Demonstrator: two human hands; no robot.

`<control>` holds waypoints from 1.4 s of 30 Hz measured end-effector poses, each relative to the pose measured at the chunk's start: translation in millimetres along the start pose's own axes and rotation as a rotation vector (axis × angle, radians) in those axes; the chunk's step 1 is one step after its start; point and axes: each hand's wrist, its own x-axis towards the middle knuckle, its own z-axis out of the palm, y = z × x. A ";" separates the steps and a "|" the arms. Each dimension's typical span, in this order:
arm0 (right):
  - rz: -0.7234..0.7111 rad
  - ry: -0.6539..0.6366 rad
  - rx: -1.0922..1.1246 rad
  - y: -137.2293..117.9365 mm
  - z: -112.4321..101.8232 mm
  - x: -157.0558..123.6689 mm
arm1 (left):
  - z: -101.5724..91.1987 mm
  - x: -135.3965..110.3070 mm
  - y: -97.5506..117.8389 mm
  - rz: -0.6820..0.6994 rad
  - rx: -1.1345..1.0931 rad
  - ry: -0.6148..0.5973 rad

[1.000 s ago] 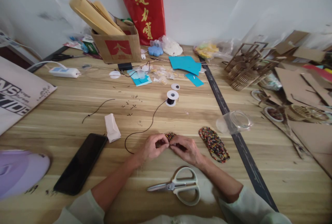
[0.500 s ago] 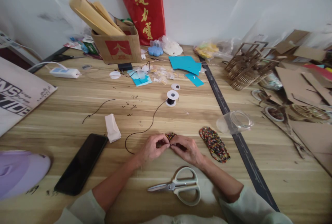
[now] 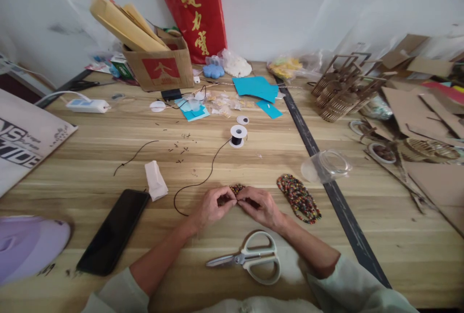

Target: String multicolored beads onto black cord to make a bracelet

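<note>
My left hand (image 3: 213, 205) and my right hand (image 3: 260, 206) meet fingertip to fingertip, both pinching at a small beaded bracelet (image 3: 237, 188). Only some of its multicoloured beads show behind the fingers; what exactly lies between the tips is too small to make out. Black cord (image 3: 206, 177) curves from a white spool (image 3: 237, 136) down to my left wrist, where it passes out of sight. To the right of my right hand lies a pile of beaded bracelets (image 3: 297, 199). Scissors with pale handles (image 3: 250, 257) rest below my hands, blades pointing left.
On the left are a black phone (image 3: 113, 231), a folded white paper (image 3: 155, 181) and a loose cord piece (image 3: 134, 153). A clear plastic cup (image 3: 326, 167) lies at right, before bamboo baskets (image 3: 340, 90). A cardboard box (image 3: 159, 68) stands at the back.
My hands keep the same fingertip pinch with hardly any movement. The view has shifted slightly, so the background things sit a little further left.
</note>
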 end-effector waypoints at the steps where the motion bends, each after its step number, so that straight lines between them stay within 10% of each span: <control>1: 0.001 0.002 -0.004 0.5 0.2 -0.6 | 0.2 0.0 0.0 0.003 0.005 0.001; 42: -0.092 0.035 0.012 5.1 -1.8 -4.7 | 5.3 -3.0 -1.4 0.015 0.032 0.019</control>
